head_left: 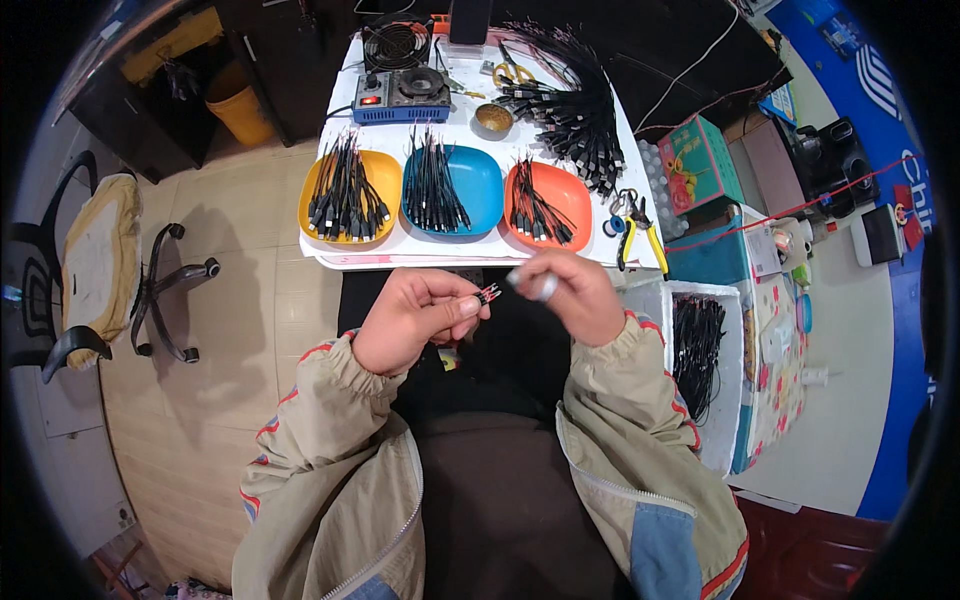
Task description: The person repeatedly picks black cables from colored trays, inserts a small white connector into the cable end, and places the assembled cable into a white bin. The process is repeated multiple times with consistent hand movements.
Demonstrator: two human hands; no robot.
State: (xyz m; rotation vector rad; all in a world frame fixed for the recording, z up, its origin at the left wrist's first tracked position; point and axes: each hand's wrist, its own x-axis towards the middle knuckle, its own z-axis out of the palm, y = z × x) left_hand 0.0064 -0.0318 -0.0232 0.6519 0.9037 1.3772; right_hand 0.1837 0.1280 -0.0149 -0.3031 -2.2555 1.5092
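Observation:
In front of my body, my left hand [405, 315] is closed, its thumb and fingers pinching black cables [489, 294] whose bare red and white wire ends poke out to the right. Most of their length is hidden by the hand. Just right of those ends is my right hand [580, 303], fingers curled together and a white wrap round one finger. Whatever its fingertips hold, if anything, is too small to make out. Beyond my hands, short black USB cables fill a yellow bowl [307, 212], a blue bowl [487, 190] and an orange bowl [577, 190] along the table's near edge.
On the white table [462, 256] are a blue soldering pot [390, 108], a small fan [396, 45], a brass-coloured dish [493, 118], a large cable bundle [580, 125] and yellow-handled pliers [640, 235]. A white foam box [733, 375] of cables stands right; an office chair [100, 250] left.

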